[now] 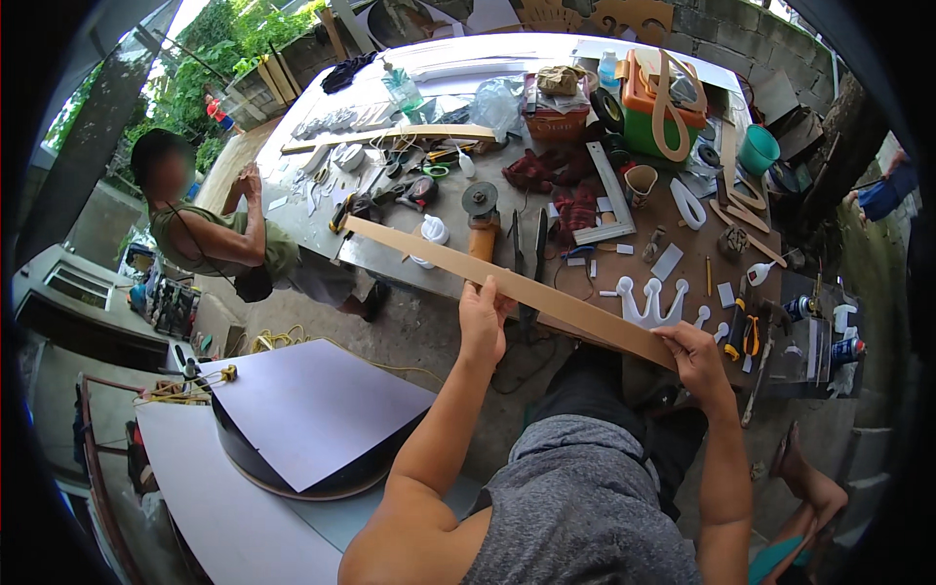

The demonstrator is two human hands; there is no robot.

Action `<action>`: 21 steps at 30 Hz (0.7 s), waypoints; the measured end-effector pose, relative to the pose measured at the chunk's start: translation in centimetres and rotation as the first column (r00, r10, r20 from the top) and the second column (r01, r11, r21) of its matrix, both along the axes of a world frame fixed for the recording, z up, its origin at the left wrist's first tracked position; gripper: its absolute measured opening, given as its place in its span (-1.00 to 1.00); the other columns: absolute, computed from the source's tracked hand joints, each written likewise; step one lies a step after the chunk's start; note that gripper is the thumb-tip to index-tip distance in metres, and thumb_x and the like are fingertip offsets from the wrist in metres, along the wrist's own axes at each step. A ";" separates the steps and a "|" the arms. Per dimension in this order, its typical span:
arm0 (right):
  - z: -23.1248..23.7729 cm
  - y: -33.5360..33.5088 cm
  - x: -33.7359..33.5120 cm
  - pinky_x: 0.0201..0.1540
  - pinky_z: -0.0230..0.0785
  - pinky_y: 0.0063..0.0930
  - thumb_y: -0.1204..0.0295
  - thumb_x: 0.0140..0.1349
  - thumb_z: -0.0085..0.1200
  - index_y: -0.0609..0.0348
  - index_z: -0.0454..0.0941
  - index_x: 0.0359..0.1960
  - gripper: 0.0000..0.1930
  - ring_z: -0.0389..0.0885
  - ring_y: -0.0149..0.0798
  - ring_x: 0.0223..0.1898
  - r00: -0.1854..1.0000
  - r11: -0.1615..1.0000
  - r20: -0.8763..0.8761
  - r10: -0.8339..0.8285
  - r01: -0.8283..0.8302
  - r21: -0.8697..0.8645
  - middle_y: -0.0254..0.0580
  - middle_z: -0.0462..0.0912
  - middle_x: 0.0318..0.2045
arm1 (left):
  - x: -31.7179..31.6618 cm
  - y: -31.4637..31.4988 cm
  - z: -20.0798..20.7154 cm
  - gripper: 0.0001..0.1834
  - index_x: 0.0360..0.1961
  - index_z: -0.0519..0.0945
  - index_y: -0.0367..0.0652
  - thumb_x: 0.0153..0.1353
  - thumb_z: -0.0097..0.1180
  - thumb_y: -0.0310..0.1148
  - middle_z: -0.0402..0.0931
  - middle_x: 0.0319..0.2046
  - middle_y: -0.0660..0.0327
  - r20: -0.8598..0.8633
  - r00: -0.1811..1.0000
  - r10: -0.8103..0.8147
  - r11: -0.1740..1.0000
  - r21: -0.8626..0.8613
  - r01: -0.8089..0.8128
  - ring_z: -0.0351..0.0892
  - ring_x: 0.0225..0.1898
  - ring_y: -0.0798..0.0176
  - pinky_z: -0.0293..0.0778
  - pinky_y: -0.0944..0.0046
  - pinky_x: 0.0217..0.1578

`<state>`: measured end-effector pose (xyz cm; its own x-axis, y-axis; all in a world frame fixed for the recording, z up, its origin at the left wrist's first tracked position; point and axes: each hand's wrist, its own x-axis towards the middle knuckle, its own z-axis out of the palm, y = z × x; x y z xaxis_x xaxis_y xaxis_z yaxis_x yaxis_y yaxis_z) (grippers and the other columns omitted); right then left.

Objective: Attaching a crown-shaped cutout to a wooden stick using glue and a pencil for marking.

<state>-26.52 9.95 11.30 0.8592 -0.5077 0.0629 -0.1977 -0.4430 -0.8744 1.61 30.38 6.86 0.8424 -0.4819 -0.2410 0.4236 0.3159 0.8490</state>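
Note:
A long, flat tan strip (pixel 575 300) slants across in front of me, over the near edge of the cluttered table (pixel 390 261). My left hand (pixel 484 320) pinches its lower edge near the middle. Its right end is gripped between the thumb and fingers of my right hand (pixel 696 363). The far left end passes over a white bottle (pixel 429 234) and reaches toward a tape measure (pixel 420 192). Just beyond the strip lie an angle grinder (pixel 482 234) and a white crown-shaped cutout (pixel 647 300). Orange-handled pliers (pixel 751 336) rest to the right of my right hand.
A white steel square (pixel 604 232), red gloves (pixel 577 216), an orange-and-green toolbox (pixel 651 122) and a teal cup (pixel 759 151) crowd the table. At left stands another person (pixel 210 234). White sheets (pixel 312 409) lie lower left. Another person's bare leg (pixel 809 487) shows lower right.

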 end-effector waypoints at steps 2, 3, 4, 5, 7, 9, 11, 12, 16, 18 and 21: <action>-1.6 -0.2 -0.1 -0.15 0.45 -0.26 0.56 0.33 0.11 0.24 0.68 -0.08 -0.81 0.67 0.00 -0.26 1.000 0.985 0.018 0.003 0.000 -0.172 -0.03 0.65 -0.35 | 0.3 0.5 -2.7 -0.82 0.05 0.42 -0.15 0.53 0.02 -0.36 0.58 -0.19 0.25 -0.001 0.999 -0.034 0.999 0.029 0.034 0.60 -0.23 0.38 0.59 0.31 -0.16; -1.8 -0.4 -0.2 -0.11 0.42 -0.19 0.44 0.29 0.20 0.15 0.67 -0.03 -0.77 0.65 0.04 -0.22 0.996 0.973 -0.085 0.003 -0.023 -0.229 -0.05 0.66 -0.29 | 0.7 0.9 -4.0 -0.85 0.03 0.43 -0.12 0.52 0.03 -0.37 0.58 -0.20 0.29 -0.001 1.000 -0.012 0.998 0.063 0.012 0.60 -0.23 0.40 0.59 0.32 -0.16; -2.1 -0.2 -0.1 -0.06 0.38 -0.19 0.38 0.25 0.25 0.10 0.65 0.02 -0.70 0.64 0.02 -0.18 0.993 0.960 -0.119 0.005 -0.039 -0.278 -0.07 0.66 -0.26 | 1.0 1.2 -5.2 -0.87 0.02 0.44 -0.08 0.52 0.03 -0.37 0.57 -0.21 0.34 -0.001 1.000 0.008 0.995 0.098 -0.008 0.59 -0.22 0.41 0.60 0.33 -0.16; -2.5 0.0 0.2 -0.01 0.35 -0.19 0.32 0.22 0.29 0.05 0.63 0.07 -0.63 0.63 0.01 -0.14 0.988 0.944 -0.156 0.007 -0.058 -0.323 -0.08 0.65 -0.22 | 1.4 1.5 -6.0 -0.87 0.01 0.44 -0.07 0.52 0.04 -0.37 0.58 -0.22 0.34 -0.009 1.000 0.026 0.991 0.132 -0.025 0.59 -0.24 0.41 0.60 0.32 -0.16; -3.2 0.5 0.2 0.09 0.29 -0.20 0.28 0.15 0.35 0.02 0.61 0.12 -0.53 0.58 -0.06 -0.03 0.986 0.901 -0.165 -0.028 -0.047 -0.431 -0.16 0.63 -0.10 | 2.5 2.2 -7.5 -0.87 0.00 0.44 -0.07 0.51 0.06 -0.36 0.58 -0.24 0.33 0.005 1.000 0.020 0.987 0.159 -0.021 0.60 -0.26 0.42 0.62 0.32 -0.16; -4.2 1.0 -0.1 0.14 0.25 -0.19 0.34 0.08 0.39 0.03 0.62 0.11 -0.50 0.53 -0.12 0.03 0.987 0.852 -0.143 -0.070 -0.015 -0.523 -0.22 0.60 -0.07 | 3.0 2.5 -8.2 -0.86 -0.01 0.44 -0.12 0.52 0.07 -0.35 0.58 -0.25 0.30 0.028 0.999 0.020 0.982 0.188 -0.025 0.60 -0.27 0.40 0.63 0.31 -0.17; -6.1 1.3 -0.9 0.15 0.24 -0.19 0.38 0.05 0.39 0.04 0.62 0.10 -0.50 0.52 -0.15 0.05 0.972 0.835 -0.167 -0.166 0.048 -0.548 -0.24 0.59 -0.07 | 3.0 2.0 -8.7 -0.84 -0.01 0.43 -0.18 0.52 0.06 -0.36 0.57 -0.25 0.27 0.017 1.000 0.001 0.974 0.227 -0.005 0.60 -0.27 0.38 0.64 0.29 -0.17; -7.1 1.5 -1.1 0.16 0.24 -0.20 0.42 0.03 0.39 0.04 0.63 0.09 -0.49 0.51 -0.17 0.06 0.963 0.816 -0.166 -0.211 0.079 -0.573 -0.26 0.58 -0.08 | 3.2 2.1 -9.0 -0.83 -0.01 0.43 -0.20 0.52 0.07 -0.35 0.58 -0.25 0.27 0.003 1.000 -0.011 0.960 0.279 0.010 0.61 -0.27 0.38 0.65 0.30 -0.19; -9.3 2.4 -2.7 0.19 0.23 -0.18 0.45 -0.02 0.41 0.04 0.64 0.05 -0.50 0.49 -0.14 0.08 0.926 0.783 -0.126 -0.357 0.223 -0.581 -0.27 0.57 -0.08 | 2.9 1.7 -10.4 -0.80 -0.01 0.44 -0.23 0.49 0.11 -0.35 0.59 -0.24 0.24 -0.006 0.998 -0.059 0.920 0.388 0.057 0.64 -0.32 0.36 0.67 0.38 -0.28; -9.8 2.7 -3.2 0.20 0.23 -0.17 0.44 -0.02 0.42 0.03 0.64 0.04 -0.50 0.48 -0.13 0.08 0.909 0.772 -0.105 -0.402 0.275 -0.574 -0.27 0.56 -0.07 | 2.7 1.7 -10.6 -0.77 -0.02 0.43 -0.25 0.46 0.16 -0.37 0.60 -0.24 0.21 -0.010 0.998 -0.065 0.925 0.375 0.064 0.66 -0.34 0.34 0.67 0.40 -0.31; -10.3 2.6 -4.3 0.19 0.23 -0.14 0.41 -0.01 0.44 0.02 0.65 0.03 -0.51 0.47 -0.12 0.08 0.871 0.741 -0.070 -0.486 0.368 -0.561 -0.28 0.55 -0.05 | 2.4 1.4 -10.5 -0.76 -0.02 0.41 -0.28 0.45 0.17 -0.39 0.61 -0.23 0.16 0.006 0.998 -0.059 0.915 0.400 0.052 0.68 -0.32 0.30 0.69 0.37 -0.30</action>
